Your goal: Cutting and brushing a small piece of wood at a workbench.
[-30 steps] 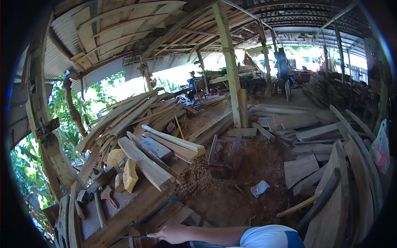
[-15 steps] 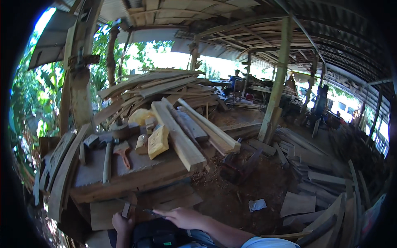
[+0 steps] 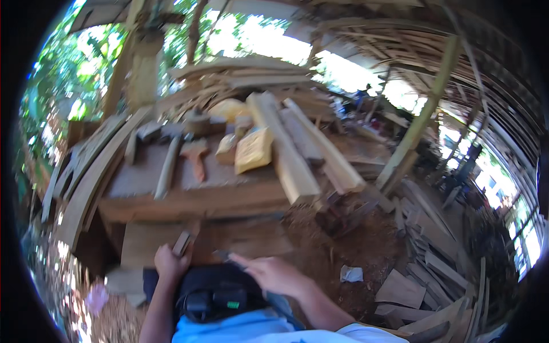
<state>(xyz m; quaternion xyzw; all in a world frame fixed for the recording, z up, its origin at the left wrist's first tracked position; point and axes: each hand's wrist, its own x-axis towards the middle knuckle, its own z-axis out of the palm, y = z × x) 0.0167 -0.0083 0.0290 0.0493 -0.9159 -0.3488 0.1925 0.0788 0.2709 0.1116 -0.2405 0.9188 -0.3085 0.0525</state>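
Observation:
My left hand (image 3: 170,261) is closed round a small wooden block (image 3: 182,243), which sticks up from its fingers. To the right of it, my right hand (image 3: 274,274) grips a slim dark tool (image 3: 223,255) that points left toward the block; blur hides its exact kind. Both hands are low in front of the workbench (image 3: 194,201), close above my lap and apart from each other. On the bench lie a hammer (image 3: 167,167), a brush with a reddish handle (image 3: 196,163) and a yellow package (image 3: 253,150).
Long timber beams (image 3: 284,154) rest across the bench's right side. Behind is a pile of planks (image 3: 246,74). Curved boards (image 3: 100,177) lean at the left. Wood offcuts (image 3: 400,288) and a white scrap (image 3: 351,274) lie on the ground to the right, near a slanted post (image 3: 423,108).
My view has tipped downward and turned slightly, so the bench and both hands appear higher in the picture. The hands keep their grips on the block and the tool.

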